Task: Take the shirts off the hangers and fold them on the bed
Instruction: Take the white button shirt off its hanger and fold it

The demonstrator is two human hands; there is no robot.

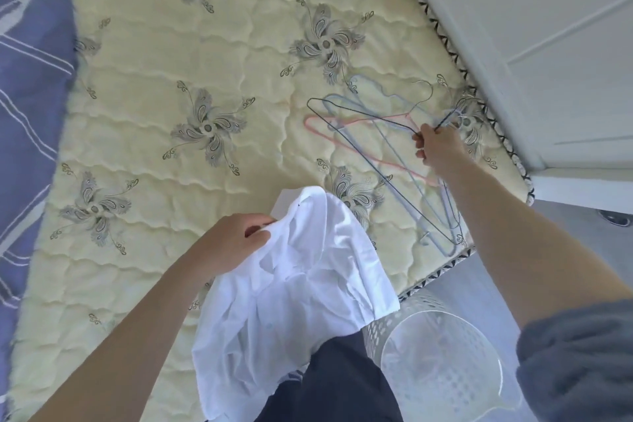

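Head view: the left hand (pixel 233 243) grips the bunched white shirt (pixel 308 284) at 6 o'clock, over the near edge of the bed (pixel 171 62). The right hand (pixel 440 149) pinches the neck of the dark hanger (pixel 447 120), which lies on the hanger pile (pixel 394 161) at 3 o'clock.

Mattress (pixel 144 62): we see pale yellow quilting with grey floral motifs.
Trim (pixel 442 34): black and white triangles.
Shirt (pixel 301 284): plain white.
Hangers (pixel 416 177): we make out navy, pink and pale blue.
Blanket (pixel 30 79): blue-violet, white stripes.
Basket (pixel 387 325): white.
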